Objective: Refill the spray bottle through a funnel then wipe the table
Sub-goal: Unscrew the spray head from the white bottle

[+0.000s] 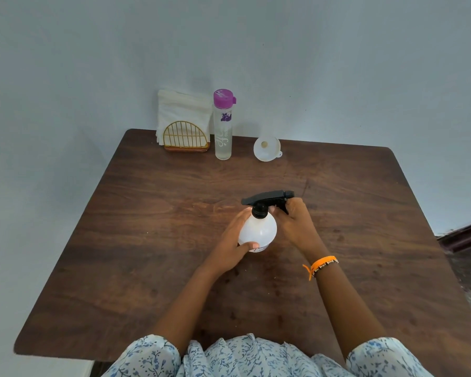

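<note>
Now my left hand (233, 244) grips the white round plastic spray bottle (257, 232) mid-bench, while my right hand (292, 221) curls round its black trigger head (267, 200). Unscrewing seems the step; next, I'd fetch the white funnel (267, 148) lying far right.

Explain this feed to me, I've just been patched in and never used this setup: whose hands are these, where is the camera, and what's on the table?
There is no machine: a person wears one camera on the head, looking down at their own bare hands. The left hand holds the white spray bottle by its body; the right hand grips its black trigger head, which is on the bottle. At the far edge of the wooden table stand a napkin holder, a clear water bottle with a purple cap and a white funnel.
</note>
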The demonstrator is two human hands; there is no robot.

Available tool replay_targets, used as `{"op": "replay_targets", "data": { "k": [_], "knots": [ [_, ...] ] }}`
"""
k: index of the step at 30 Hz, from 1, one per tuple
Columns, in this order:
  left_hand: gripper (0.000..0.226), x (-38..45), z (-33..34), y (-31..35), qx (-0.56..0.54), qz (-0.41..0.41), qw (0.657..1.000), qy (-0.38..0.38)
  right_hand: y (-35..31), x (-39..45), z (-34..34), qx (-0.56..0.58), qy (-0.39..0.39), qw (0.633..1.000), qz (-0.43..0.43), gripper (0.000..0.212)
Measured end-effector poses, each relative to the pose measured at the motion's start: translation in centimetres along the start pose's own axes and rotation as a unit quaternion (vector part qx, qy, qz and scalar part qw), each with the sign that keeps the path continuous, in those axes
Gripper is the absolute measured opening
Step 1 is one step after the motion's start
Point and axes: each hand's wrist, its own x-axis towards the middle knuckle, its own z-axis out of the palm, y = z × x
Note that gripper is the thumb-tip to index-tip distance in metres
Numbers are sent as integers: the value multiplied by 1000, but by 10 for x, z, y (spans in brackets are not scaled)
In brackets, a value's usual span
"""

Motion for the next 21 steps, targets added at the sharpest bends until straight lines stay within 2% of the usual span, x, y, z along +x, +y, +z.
{"op": "replay_targets", "data": {
  "k": [4,7,9,13,16,21],
  "knots": [
    [73,0,0,2,8,-4,1000,-2,-4,8,1,9,-20,1000,12,15],
    [73,-1,-1,3,3,-6,1000,-5,-3,0,4,46,57,997,15,29],
    [72,-2,-1,4,-4,-5,1000,-6,-2,-5,9,48,79,996,9,31],
    [72,-1,-1,6,-4,-12,1000,-6,-10,-1,21,39,58,997,28,32],
    [69,0,-2,5,26,-4,1000,-6,-17,-1,27,71,21,996,40,42],
    [73,1,-2,4,35,-15,999,-6,-16,-3,27,113,-12,993,31,42]
  ]
}}
